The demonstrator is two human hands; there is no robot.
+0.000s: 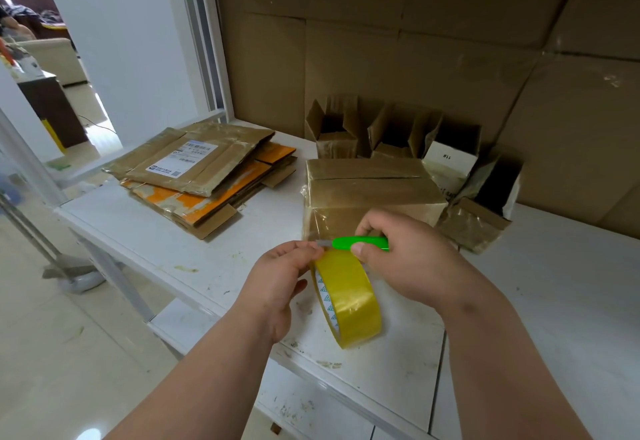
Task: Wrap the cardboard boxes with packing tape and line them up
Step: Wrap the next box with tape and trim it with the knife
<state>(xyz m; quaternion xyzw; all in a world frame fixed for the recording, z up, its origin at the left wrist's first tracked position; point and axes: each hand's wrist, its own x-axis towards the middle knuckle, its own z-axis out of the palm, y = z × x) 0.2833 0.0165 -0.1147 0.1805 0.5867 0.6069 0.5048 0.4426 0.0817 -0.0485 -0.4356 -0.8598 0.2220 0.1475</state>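
A person's left hand (284,280) pinches the top of an upright roll of yellowish packing tape (348,296) over a white counter (214,259), while the right hand (398,252) curls around a green utility knife (360,243), its short grey blade pointing at the left fingertips. Just beyond both hands sits a closed cardboard box (370,190) glossy with tape. Behind it stand several open small boxes (394,135); one, beyond the right hand, carries a white label (450,159) reading "11#" upside down. Far to the left of the left hand lies a stack of flattened cartons (204,176), the top one bearing a shipping label (183,159) whose print and barcodes are too small to read. The roll's inner core shows green triangle marks; any brand name there cannot be made out.
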